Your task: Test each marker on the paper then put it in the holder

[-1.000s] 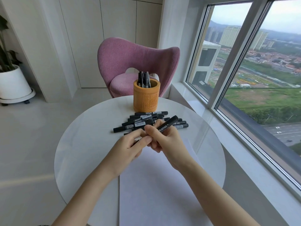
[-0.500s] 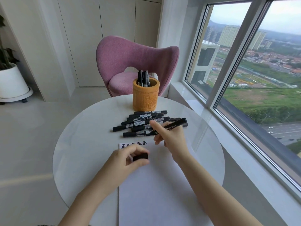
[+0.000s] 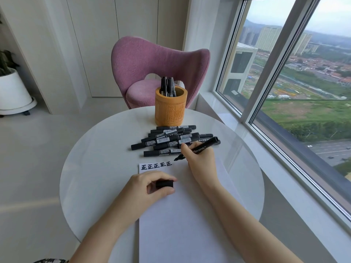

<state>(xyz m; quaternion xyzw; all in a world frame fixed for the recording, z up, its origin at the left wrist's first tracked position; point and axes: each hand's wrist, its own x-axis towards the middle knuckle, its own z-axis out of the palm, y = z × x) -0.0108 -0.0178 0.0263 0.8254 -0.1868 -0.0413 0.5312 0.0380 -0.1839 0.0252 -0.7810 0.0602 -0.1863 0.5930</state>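
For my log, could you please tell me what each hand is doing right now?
Left hand: holding the marker cap.
Right hand: holding the uncapped marker.

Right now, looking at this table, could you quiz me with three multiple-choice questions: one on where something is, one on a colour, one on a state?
1. Where does the holder stand?
A. on a shelf
B. on the table, beyond the pile of markers
C. in a drawer

2. What colour is the holder?
A. blue
B. green
C. orange

3. The marker in the right hand is:
A. uncapped
B. capped
C. snapped in two

Answers:
1 B: it stands on the white tabletop behind the loose markers.
2 C: its carved wall is orange.
3 A: its bare tip shows just above the paper, while the fingers of the left hand hold the cap.
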